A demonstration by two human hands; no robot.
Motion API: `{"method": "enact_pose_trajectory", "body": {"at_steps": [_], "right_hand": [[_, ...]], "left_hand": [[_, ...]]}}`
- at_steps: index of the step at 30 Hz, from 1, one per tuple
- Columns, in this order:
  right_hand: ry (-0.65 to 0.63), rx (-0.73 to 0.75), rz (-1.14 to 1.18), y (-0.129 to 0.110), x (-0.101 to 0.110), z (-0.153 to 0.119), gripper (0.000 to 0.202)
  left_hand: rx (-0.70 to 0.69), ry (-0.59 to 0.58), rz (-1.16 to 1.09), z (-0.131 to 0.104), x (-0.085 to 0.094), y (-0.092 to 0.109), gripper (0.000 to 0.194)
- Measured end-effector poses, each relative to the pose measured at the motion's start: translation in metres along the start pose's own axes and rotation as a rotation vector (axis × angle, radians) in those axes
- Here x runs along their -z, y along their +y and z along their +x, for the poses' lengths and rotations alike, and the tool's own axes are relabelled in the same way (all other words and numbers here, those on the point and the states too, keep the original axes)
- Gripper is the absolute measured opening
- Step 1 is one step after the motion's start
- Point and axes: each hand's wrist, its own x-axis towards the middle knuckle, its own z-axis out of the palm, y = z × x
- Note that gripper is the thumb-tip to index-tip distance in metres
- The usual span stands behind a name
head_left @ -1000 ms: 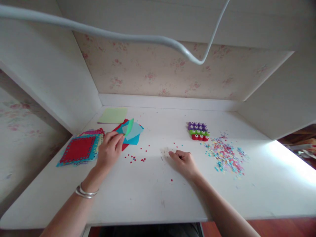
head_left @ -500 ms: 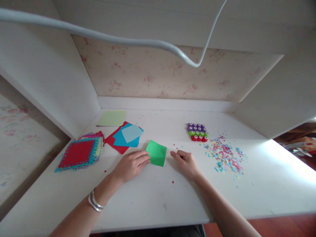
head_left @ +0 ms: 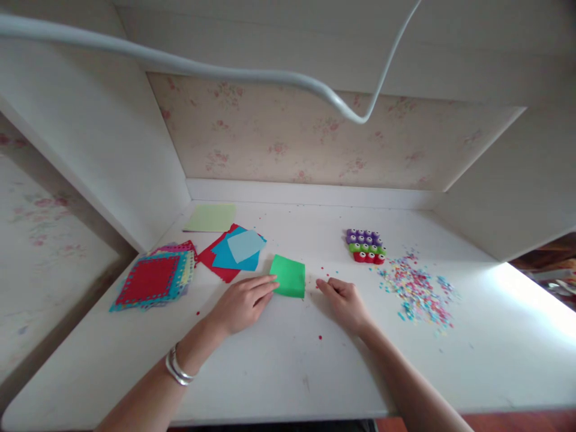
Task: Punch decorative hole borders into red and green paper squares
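A small square of bright green paper (head_left: pixel 288 276) lies near the middle of the white table. The stretched fingertips of my left hand (head_left: pixel 245 303) rest on its left edge, palm down. To the right of the paper, a short gap away, my right hand (head_left: pixel 345 303) sits with its fingers curled in and the thumb laid along the index finger. Anything inside that closed hand is hidden. A few tiny red dots lie near its thumb tip, and one red paper dot (head_left: pixel 320 337) lies nearer me.
Left stands a stack of punched coloured sheets (head_left: pixel 150 279), beside blue paper (head_left: pixel 222 255) on red and a pale green sheet (head_left: pixel 210 218). Purple, green and red craft punches (head_left: pixel 366 246) are grouped at the right, near scattered confetti (head_left: pixel 416 287). A white cable (head_left: pixel 252 75) hangs across the top.
The green paper has turned slightly and sits squarer to the table edge. Both hands keep nearly the same pose. The whole view has shifted a little.
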Motion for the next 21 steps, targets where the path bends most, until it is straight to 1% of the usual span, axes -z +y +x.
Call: {"method": "enact_pose_trajectory", "body": {"at_steps": [8,12,18,21], "right_hand": [[-0.008,0.019,-0.027,-0.0012,0.0012,-0.0008,0.051],[0.001,0.039,-0.044,-0.0034,0.0016,-0.0002,0.051],[-0.009,0.030,-0.046,-0.0077,0.0027,-0.0019,0.050],[-0.007,0.013,-0.008,-0.0066,0.0019,-0.0029,0.049]], "left_hand": [[0.037,-0.017,0.038,-0.0011,-0.0008,-0.0029,0.034],[0.038,-0.008,0.058,-0.0016,-0.0018,-0.0048,0.032],[0.010,-0.001,0.025,-0.0021,-0.0035,-0.0064,0.031],[-0.022,-0.014,0.036,0.0010,-0.0024,-0.0027,0.029]]}}
